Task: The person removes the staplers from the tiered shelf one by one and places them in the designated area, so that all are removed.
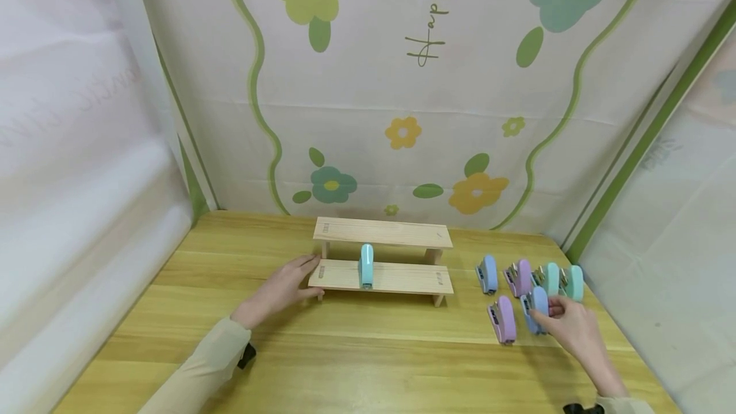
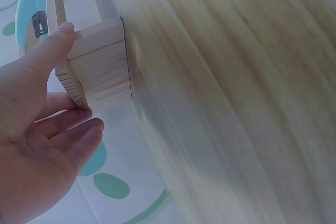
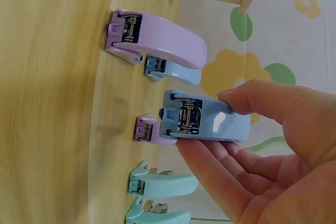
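Note:
My right hand point(image 1: 575, 328) pinches a blue stapler point(image 3: 218, 120) between thumb and fingers; in the right wrist view it seems raised off the table. Beside it stands a purple stapler point(image 1: 503, 320). Just behind are another blue stapler point(image 1: 487, 274), a second purple one point(image 1: 519, 277) and two mint green staplers point(image 1: 549, 278). My left hand point(image 1: 285, 291) holds the left end of the lower step of a two-tier wooden rack point(image 1: 402, 277), thumb at the front edge point(image 2: 65, 30). On that step a light turquoise stapler point(image 1: 366, 266) stands upright, left of its middle.
The rack's upper step point(image 1: 382, 232) lies behind the lower one and bears nothing. Everything stands on a wood-grain table point(image 1: 368, 363). A flower-printed cloth point(image 1: 356, 82) hangs behind the table, and pale cloth walls point(image 1: 678, 260) close off both sides.

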The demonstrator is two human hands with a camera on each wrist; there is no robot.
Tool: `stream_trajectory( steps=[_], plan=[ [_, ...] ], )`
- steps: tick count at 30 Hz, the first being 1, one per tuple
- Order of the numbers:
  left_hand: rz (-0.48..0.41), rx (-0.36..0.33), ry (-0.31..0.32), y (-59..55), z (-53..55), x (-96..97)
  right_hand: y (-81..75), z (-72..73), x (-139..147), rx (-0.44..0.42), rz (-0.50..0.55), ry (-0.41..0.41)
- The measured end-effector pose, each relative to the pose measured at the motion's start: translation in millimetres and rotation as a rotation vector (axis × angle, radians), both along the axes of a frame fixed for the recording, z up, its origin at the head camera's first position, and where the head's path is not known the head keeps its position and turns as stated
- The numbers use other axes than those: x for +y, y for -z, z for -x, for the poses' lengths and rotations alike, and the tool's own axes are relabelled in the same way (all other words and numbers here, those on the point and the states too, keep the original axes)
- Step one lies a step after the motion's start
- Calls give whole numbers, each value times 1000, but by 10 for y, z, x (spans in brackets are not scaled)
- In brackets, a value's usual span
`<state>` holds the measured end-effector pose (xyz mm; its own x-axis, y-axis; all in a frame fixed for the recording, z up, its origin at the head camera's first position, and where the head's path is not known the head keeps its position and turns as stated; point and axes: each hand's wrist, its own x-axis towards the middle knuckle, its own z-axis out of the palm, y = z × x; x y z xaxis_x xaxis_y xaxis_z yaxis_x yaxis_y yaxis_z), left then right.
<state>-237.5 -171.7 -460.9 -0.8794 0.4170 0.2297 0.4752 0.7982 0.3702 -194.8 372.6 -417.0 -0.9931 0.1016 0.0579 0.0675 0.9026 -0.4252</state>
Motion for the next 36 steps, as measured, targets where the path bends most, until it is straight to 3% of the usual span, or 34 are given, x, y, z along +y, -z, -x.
stream_trajectory(
  steps=[14, 36],
  plan=[
    [10, 22, 3, 23, 21, -3, 102, 21, 97, -32, -44, -14],
    [1, 28, -2, -2, 5, -2, 212, 54, 169, -61, -25, -19]
  ],
)
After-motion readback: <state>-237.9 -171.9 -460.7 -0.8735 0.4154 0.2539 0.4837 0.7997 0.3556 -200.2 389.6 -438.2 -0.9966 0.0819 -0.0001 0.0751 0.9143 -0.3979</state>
